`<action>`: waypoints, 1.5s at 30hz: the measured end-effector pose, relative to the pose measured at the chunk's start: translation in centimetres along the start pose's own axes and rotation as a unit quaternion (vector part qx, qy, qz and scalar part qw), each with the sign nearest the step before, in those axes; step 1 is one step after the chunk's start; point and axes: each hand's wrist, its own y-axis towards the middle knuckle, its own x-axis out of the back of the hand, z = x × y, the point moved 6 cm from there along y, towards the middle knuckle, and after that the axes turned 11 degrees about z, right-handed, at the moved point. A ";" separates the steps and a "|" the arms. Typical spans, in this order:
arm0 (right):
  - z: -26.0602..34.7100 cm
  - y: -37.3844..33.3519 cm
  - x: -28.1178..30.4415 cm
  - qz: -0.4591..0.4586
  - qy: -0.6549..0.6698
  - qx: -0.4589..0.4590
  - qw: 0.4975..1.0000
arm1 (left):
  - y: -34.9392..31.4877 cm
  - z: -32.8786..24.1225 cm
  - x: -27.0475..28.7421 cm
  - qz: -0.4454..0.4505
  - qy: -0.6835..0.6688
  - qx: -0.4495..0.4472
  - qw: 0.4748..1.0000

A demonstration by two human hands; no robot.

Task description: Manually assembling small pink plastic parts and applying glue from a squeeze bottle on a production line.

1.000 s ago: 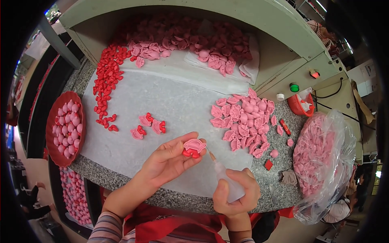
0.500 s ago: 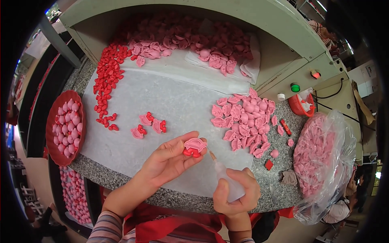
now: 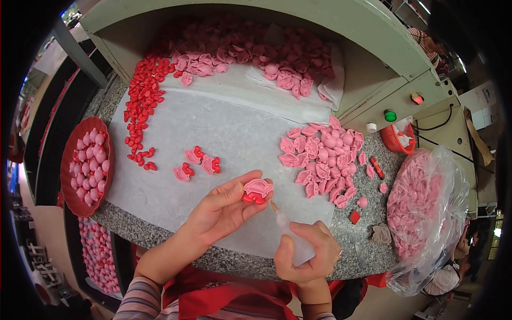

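Between the thumb and fingers of my left hand [image 3: 218,210] is a small hollow pink plastic piece [image 3: 259,186], its open side up, with a red plastic part [image 3: 253,198] along its lower edge. My right hand [image 3: 314,256] is wrapped round a translucent squeeze bottle [image 3: 290,234]. The bottle's thin nozzle points up and left, its tip close to the lower right of the pink piece; whether they touch I cannot tell. On the white paper [image 3: 213,122], left of my hands, lie three pink pieces with red parts [image 3: 211,165].
Loose pink pieces [image 3: 330,154] are heaped at the right, red parts [image 3: 140,106] at the left. A red basket [image 3: 66,186] holds round pink pieces. A clear bag [image 3: 426,213] of pink pieces stands far right. More pieces fill the pale green hood [image 3: 368,32] behind.
My right hand and the squeeze bottle have shifted slightly left. The nozzle tip has dropped a little, from the pink piece's right end to its lower right. My left hand stays nearly still.
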 end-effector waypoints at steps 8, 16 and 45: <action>0.0 -0.1 -0.1 0.001 0.001 -0.003 1.000 | 0.0 0.0 0.0 -0.028 -0.004 0.007 1.000; -0.1 -0.1 -0.2 0.001 0.007 -0.004 1.000 | -0.1 0.1 0.2 -0.036 -0.002 0.010 0.999; 0.4 -0.3 -0.5 0.020 0.025 0.000 0.999 | 0.0 0.3 0.3 -0.027 -0.020 0.008 0.999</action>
